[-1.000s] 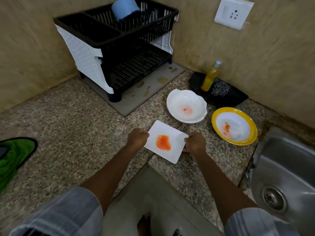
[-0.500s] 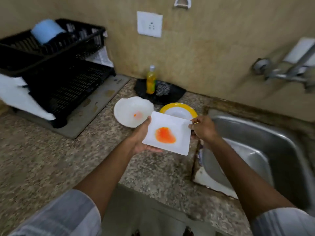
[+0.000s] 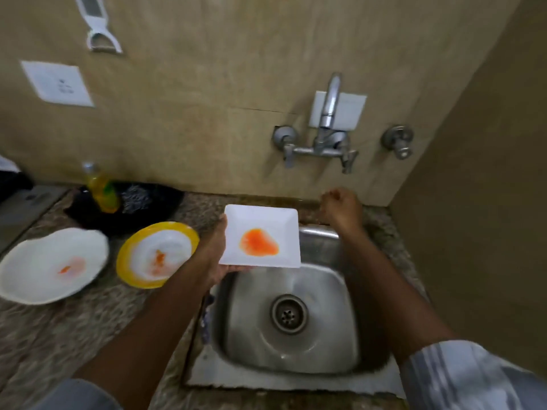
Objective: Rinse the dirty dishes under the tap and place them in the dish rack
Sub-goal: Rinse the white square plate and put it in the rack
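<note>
A square white plate (image 3: 263, 220) with an orange smear hangs over the back left corner of the steel sink (image 3: 325, 344). My left hand (image 3: 214, 253) grips the plate by its left edge from beneath. My right hand (image 3: 340, 207) is off the plate, raised with fingers curled, below the wall tap (image 3: 328, 125). No water runs. On the counter to the left lie a yellow-rimmed plate (image 3: 127, 255) and a white wavy bowl (image 3: 35, 261), both stained orange. The dish rack (image 3: 11, 182) shows only as a dark corner at the far left.
A yellow soap bottle (image 3: 100, 187) and a steel scrubber (image 3: 136, 196) sit on a black tray (image 3: 165, 199) by the wall. A second valve (image 3: 398, 140) is right of the tap. A side wall (image 3: 488, 202) closes the sink's right side. The speckled counter (image 3: 59, 329) runs left.
The view has swung right from the rack to the sink. The square plate went from the counter to over the sink; my right hand let go and rose toward the tap.
</note>
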